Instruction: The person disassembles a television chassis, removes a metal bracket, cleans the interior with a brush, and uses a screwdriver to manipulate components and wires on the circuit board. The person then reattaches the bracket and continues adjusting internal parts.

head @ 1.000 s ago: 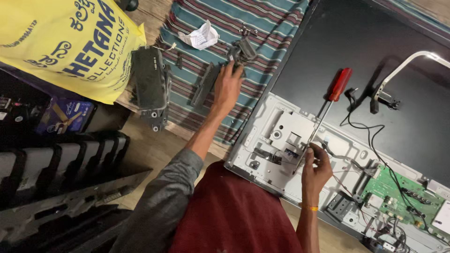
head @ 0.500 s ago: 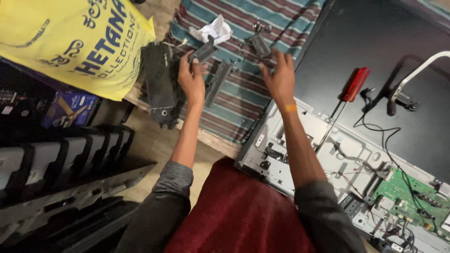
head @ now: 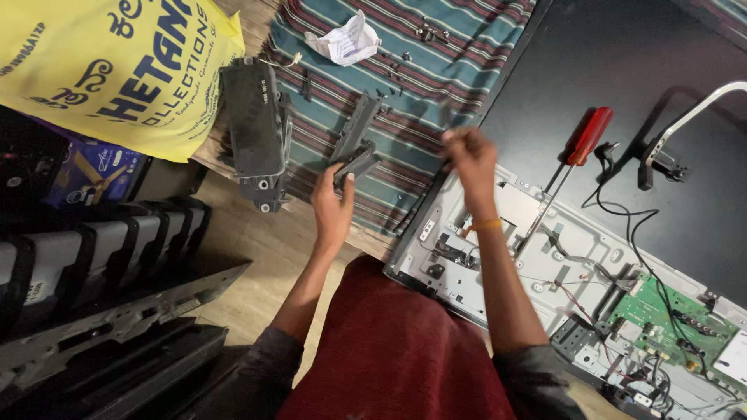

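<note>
The left hand [head: 333,208] grips a dark plastic bracket [head: 356,160], fingers wrapped around its lower end, holding it just above the striped cloth [head: 459,54]. A second long dark bracket [head: 355,124] lies on the cloth right behind it, touching or nearly touching the one in the hand. The right hand [head: 469,155] is raised over the edge of the opened television [head: 622,78], its fingers pinched together; it is blurred, and I cannot tell whether anything small sits between the fingertips. An orange band circles that wrist.

Beside the right forearm, a screwdriver with a red handle [head: 587,136] rests on the television's back, its shaft pointing down toward the bare metal chassis [head: 576,241]. A green circuit board [head: 661,319] sits further along to the right, with black wires trailing over it.

On the cloth to the left of the left hand lies a dark speaker box [head: 253,132], and beyond it a crumpled white paper [head: 342,39] and a few scattered screws [head: 428,33]. A yellow bag [head: 109,70] sits at the far left.
</note>
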